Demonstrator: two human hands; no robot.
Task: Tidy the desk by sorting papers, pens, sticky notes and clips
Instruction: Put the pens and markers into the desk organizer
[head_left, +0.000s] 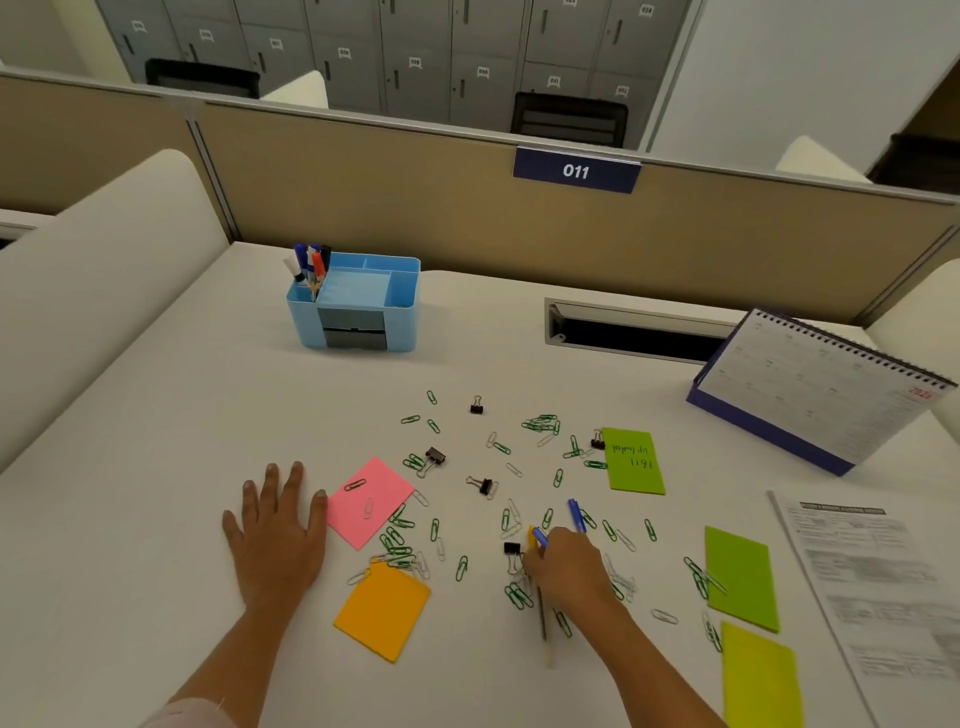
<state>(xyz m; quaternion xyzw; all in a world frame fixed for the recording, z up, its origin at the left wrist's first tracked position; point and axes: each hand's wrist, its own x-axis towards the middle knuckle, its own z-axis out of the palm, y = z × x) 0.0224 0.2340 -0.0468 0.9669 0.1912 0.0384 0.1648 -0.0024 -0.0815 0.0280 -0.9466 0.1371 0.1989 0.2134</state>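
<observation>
Right hand (563, 566) curls its fingers round blue-capped pens (576, 514): light, stiff, slippery, best gripped mid-barrel. Left hand (275, 530) lies flat, empty, on the table (156, 415).

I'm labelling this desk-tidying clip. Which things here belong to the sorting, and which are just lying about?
Part of the job: pens held by the right hand; paper clips; binder clips; pink note; orange note; green notes; printed paper; blue organiser.
Just lying about: desk calendar; number plate; cable slot; lockers.
</observation>
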